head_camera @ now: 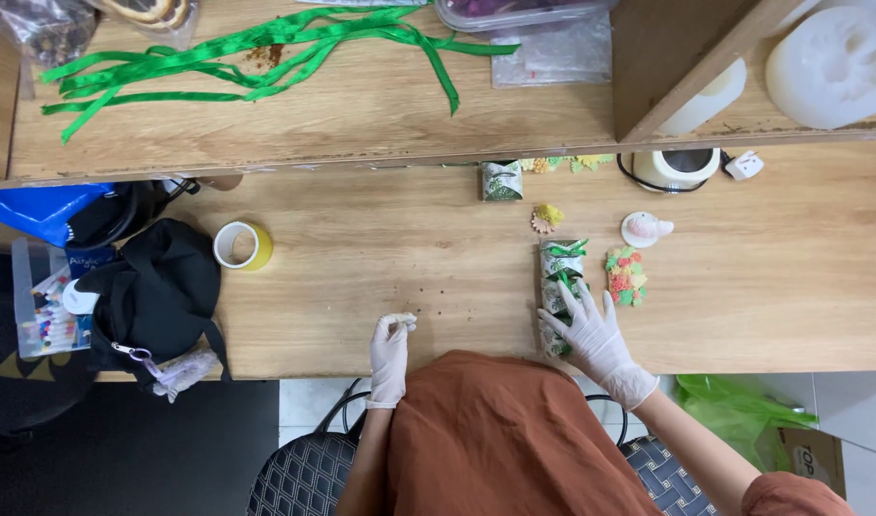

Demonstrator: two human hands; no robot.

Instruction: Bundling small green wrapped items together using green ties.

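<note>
gloved in white, the right hand (596,336) was laid flat with fingers spread on the near end of a long, narrow wrapped packet (558,287), patterned in white and green and tied with a green ribbon bow; nothing was gripped, the packet only being pressed against the wooden surface (381,248). the packet was seen lying lengthwise, away from the person, close to the near edge of the surface. the left hand (390,355), also gloved, was held apart from it near the same edge, its fingertips pinched together, though whether anything was held between them could not be told. small dark specks were scattered on the surface between the two hands. just beside the packet, on its right, a cluster of small multicoloured pieces (625,275) was seen, and beyond that a small white and pink figure (645,228). a smaller wrapped packet (501,180) was lying farther back under the shelf edge. well to the left, a roll of yellow tape (241,245) and a black bag (156,291) were resting. long green ribbons (256,55) were spread on the shelf above.
</note>
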